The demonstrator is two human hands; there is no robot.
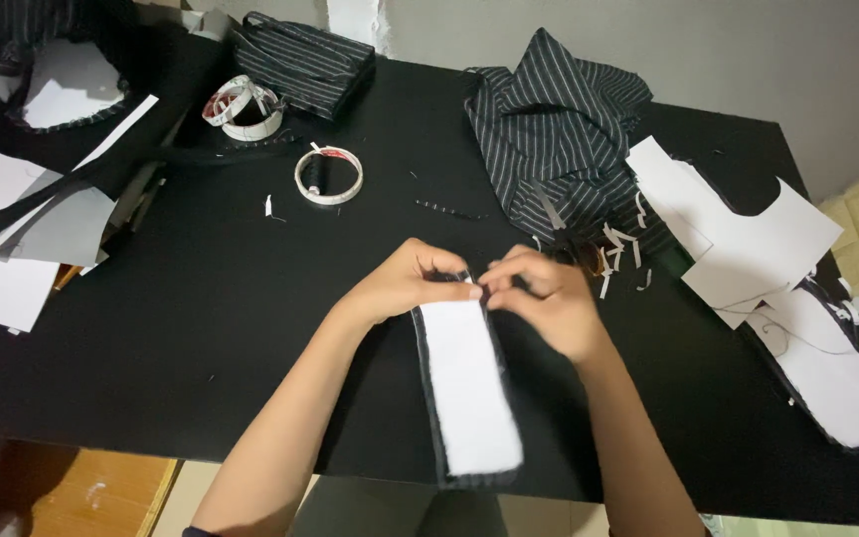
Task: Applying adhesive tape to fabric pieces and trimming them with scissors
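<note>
White interfacing faces up on a long pinstriped fabric strip (469,398) that lies on the black table (201,328), running from the near edge up to both hands. The left hand (405,283) pinches the strip's far end from the left, fingers curled closed on its corner; the right hand (549,298) grips the same end from the right, thumb and fingertips pressed together on the fabric. The hands almost touch over that end, and the rest of the strip lies flat below them. One heap of pinstriped fabric (559,129) sits beyond the right hand, with small white paper snippets (618,249) beside it. Two tape rolls lie beyond the left hand: one ring of tape (329,175) nearer, one coiled measuring tape (243,107) farther.
</note>
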